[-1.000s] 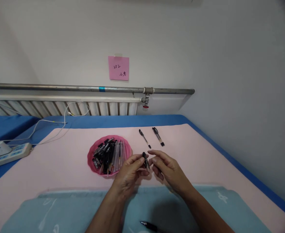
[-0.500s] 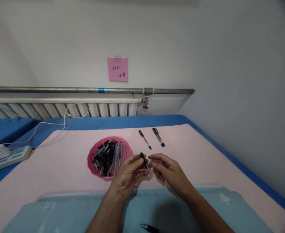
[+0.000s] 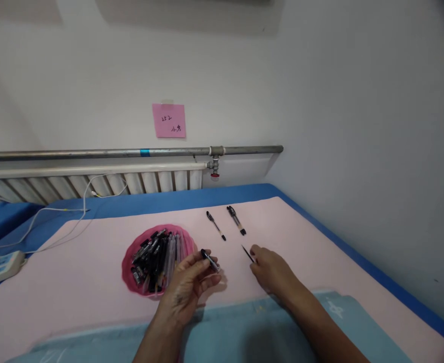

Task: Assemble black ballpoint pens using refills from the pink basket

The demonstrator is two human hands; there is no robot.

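My left hand pinches a short pen cap, black at its upper end and shiny grey-clear along its body, between thumb and fingers. Right of it, a little above the pink sheet, my right hand is closed on a thin dark pointed stick that looks like a pen refill; its rear part is hidden in the fingers. The two hands are apart. Beside my left hand, a pink bowl holds many black caps and clear pen barrels. Beyond the hands lie a single pen and a small group of pens.
A pink sheet covers the blue-edged table. Light-blue cloth lies along the near side. At left are a power strip and white cable. A radiator and metal pipe run along the wall.
My right hand has drawn away from the pen cap to the right and now shows the thin dark stick. The view has shifted; the dark pen at the bottom edge is out of sight.
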